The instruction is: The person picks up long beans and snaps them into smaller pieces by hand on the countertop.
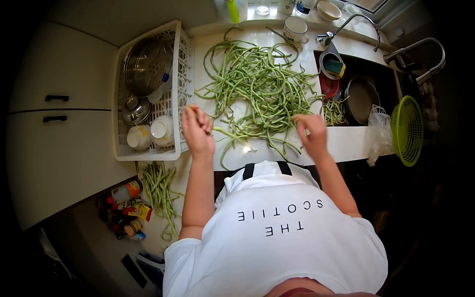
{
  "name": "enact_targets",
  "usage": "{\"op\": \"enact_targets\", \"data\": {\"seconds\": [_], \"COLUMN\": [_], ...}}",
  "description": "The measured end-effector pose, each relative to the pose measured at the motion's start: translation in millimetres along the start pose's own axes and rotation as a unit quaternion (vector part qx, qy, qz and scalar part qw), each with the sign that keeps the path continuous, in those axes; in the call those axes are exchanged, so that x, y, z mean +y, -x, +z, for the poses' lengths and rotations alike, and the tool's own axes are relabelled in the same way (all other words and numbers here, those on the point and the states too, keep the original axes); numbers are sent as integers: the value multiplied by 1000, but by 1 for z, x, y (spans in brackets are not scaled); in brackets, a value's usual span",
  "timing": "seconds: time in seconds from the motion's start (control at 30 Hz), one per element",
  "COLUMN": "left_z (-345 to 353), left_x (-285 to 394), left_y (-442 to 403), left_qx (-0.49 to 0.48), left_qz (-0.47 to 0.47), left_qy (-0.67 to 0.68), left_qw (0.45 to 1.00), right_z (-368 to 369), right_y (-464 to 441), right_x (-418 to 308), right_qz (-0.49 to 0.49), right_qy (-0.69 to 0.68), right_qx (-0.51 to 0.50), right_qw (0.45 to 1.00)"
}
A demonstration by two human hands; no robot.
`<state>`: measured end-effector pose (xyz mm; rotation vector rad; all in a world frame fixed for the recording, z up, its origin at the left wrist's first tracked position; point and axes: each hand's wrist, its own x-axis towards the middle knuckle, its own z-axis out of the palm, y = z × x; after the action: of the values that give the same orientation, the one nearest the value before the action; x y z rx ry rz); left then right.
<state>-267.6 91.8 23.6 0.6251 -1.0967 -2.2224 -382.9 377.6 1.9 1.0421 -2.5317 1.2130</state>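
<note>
A big tangled heap of long green beans (267, 84) covers the white counter in front of me. My left hand (199, 131) is raised at the heap's left edge, beside the dish rack, with its fingers curled closed. A pale bean end lies close by its palm; what the fingers hold, if anything, is too unclear to name. At the heap's lower right, my right hand (312, 133) is closed, thumb and forefinger pinched at the end of a long bean among the others. More beans (335, 111) in short pieces lie in the sink area.
To the left stands a white dish rack (184, 89) with pots and bowls. A second bunch of beans (159, 188) lies below it, near bottles and packets (131, 208). A mug (295, 29) stands behind the heap. The sink, faucet (358, 17), plastic bag (380, 131) and green basket (408, 131) are right.
</note>
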Motion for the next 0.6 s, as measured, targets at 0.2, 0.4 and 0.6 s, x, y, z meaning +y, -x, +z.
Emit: {"op": "enact_targets", "data": {"seconds": [0.2, 0.4, 0.6], "left_z": [-27, -2, -27], "left_x": [29, 27, 21], "left_y": [0, 9, 12], "left_qx": [-2, 122, -11], "left_qz": [-36, -71, -81], "left_qy": [-9, 23, -103], "left_qw": [999, 990, 991], "right_z": [-77, -64, 24], "right_y": [0, 4, 42], "right_x": [68, 77, 29], "right_qz": [95, 142, 135], "right_qy": [123, 94, 23], "right_qx": [105, 45, -336], "right_qw": [982, 984, 932]}}
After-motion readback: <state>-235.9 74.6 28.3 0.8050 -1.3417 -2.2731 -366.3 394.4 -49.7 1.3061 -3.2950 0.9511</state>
